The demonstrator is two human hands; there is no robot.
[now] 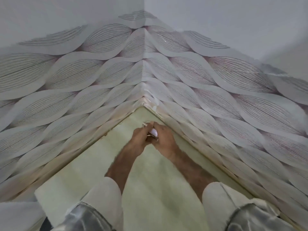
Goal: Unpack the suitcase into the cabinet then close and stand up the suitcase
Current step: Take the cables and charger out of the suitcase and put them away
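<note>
Small white object point(153, 131), identity unclear: pinched between left hand point(139, 139) and right hand point(164, 139), both curled round it; held far, toward corner of pale green floor point(158, 189) under leaf-patterned wallpaper point(100, 77); hands equally near; suitcase, cabinet out of view.

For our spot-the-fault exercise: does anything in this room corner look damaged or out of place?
Yes. The leaf-patterned wallpaper is torn and peeling at the corner seam just above the floor. Both hands meet there around a small white scrap.
</note>
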